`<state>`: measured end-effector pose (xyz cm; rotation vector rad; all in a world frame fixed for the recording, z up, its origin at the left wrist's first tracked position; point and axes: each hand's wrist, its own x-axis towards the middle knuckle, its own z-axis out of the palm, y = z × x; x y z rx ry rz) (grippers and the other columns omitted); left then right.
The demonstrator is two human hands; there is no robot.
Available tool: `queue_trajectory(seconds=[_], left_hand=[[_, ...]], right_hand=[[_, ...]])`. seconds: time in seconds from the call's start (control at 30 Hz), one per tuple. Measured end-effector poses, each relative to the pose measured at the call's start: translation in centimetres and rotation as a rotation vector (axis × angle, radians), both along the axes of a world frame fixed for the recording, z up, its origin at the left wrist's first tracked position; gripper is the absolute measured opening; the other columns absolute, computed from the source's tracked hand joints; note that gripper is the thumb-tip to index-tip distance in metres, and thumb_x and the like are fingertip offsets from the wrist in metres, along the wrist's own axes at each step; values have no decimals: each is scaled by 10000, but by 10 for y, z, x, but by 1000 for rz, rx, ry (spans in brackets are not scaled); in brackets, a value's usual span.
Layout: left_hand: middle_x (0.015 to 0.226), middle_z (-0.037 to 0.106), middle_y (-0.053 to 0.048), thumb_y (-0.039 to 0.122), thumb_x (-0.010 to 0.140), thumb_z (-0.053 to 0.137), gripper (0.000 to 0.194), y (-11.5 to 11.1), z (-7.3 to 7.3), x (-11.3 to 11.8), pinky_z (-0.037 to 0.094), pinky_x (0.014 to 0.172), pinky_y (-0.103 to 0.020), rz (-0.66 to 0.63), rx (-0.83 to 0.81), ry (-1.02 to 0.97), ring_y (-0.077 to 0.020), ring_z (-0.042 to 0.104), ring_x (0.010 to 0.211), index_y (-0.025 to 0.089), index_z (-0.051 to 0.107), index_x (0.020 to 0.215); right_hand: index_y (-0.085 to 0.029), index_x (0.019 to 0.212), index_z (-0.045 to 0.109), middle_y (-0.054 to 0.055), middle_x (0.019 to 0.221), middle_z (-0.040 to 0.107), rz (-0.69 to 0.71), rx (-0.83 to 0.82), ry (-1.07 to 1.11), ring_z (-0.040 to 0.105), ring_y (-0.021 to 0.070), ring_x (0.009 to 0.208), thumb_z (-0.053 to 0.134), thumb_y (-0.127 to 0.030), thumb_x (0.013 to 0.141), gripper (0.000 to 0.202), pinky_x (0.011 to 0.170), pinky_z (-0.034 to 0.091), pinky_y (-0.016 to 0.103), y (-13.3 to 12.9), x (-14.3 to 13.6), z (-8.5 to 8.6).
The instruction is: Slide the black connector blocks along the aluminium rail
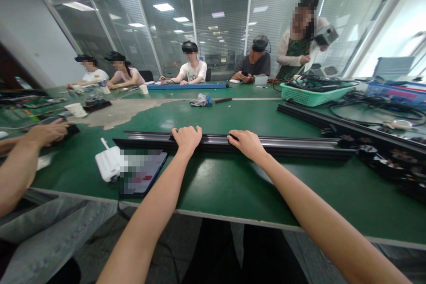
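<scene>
A long black channel-shaped rail (293,145) lies crosswise on the green table in front of me, its inner face shiny. My left hand (188,137) grips it left of its middle, fingers curled over the rail. A little to the right, my right hand (246,142) is closed on the same rail, the fingers bent over its far edge. Both forearms reach in from the lower edge of the view. Close to my left forearm lies a phone or tablet (149,175), and a white charger-like device (108,159) sits beside it.
Black rails and parts (372,146) lie at right, near a green basket (313,93) of cables. A crumpled grey-blue cloth (201,100) and a short black strip (223,100) lie beyond my hands. A co-worker's hand (49,133) is at left; several people are across the table.
</scene>
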<state>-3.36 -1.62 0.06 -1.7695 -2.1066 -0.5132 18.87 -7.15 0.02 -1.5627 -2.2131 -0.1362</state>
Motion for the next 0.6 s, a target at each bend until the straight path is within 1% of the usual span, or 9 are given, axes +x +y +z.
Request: queue_trajectory(seconds=[0.17,0.6], left_hand=[[858,717,-193,426,917,302,575,-1,0,0,264,958,-467,1,-1,-6,-302,648,882,88,767,901],[840,717,-187,432,918,304,576,1,-1,-1,275,947,-466,-1,3,-6,-299,651,865,97,769,867]], right_hand=[[-253,1144,673,42,1133,717,-5,-8,3,660,201,989,380,-425,1001,368,752,425,263,0,1,2],[-259,1155,684,48,1127,720,1,-37,3,658,199,1012,398,-425,992,368,794,439,261,0,3,4]])
